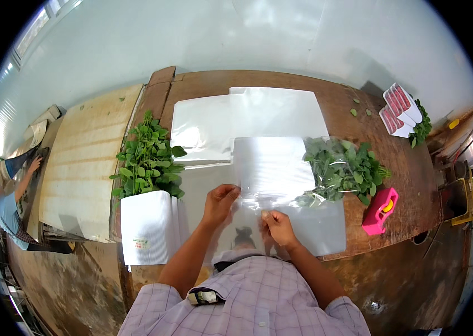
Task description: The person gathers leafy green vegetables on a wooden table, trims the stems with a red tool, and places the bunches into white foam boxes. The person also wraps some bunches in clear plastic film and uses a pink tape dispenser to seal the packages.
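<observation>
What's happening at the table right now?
The person's left hand and right hand appear to be pinching clear film near its front edge. The film lies over a white ridged sheet and part of the leafy bunch on the right, whose stems stick out. A pink tape dispenser stands beside that bunch, untouched. Another bunch of greens lies on the left, behind more white ridged sheets.
</observation>
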Tool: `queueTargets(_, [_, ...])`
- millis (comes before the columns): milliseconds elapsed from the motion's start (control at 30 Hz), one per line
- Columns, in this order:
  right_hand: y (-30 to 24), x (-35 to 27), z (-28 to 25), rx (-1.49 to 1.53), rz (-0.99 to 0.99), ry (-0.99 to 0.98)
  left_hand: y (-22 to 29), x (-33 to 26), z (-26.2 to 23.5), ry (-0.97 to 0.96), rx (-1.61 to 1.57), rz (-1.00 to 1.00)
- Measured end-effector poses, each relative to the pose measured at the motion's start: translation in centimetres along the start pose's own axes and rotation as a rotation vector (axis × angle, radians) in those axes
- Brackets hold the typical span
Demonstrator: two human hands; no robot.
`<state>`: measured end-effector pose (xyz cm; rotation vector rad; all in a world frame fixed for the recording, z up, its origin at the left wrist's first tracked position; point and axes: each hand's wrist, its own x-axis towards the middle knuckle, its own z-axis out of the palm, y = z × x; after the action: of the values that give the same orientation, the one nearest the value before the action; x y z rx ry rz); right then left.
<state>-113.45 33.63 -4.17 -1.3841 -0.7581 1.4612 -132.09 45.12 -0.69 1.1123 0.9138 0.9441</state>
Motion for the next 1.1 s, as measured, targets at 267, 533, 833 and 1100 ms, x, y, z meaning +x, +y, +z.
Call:
queueTargets(267, [0.1, 3.3, -0.1, -0.659, -0.384, 0.327, 2.1, -1.3, 0.1, -0.004, -0.166, 0.024])
queueTargets(533, [-7.3, -2.2, -5.2, -0.925, -0.268, -0.061, 1.9, -3.2, -0.3, 0.060, 0.266, -0.086])
queueTargets(833, [-16.3, 0.2, -19.6, -1.751, -0.826, -0.064, 1.1, -5.2, 1.6, 0.425, 0.541, 0.133])
queueTargets(1100, [-17.7, 8.0, -26.8, -0.829, -0.347, -0.543, 5.4, -1.3, 20.9, 0.214, 1.033, 0.695])
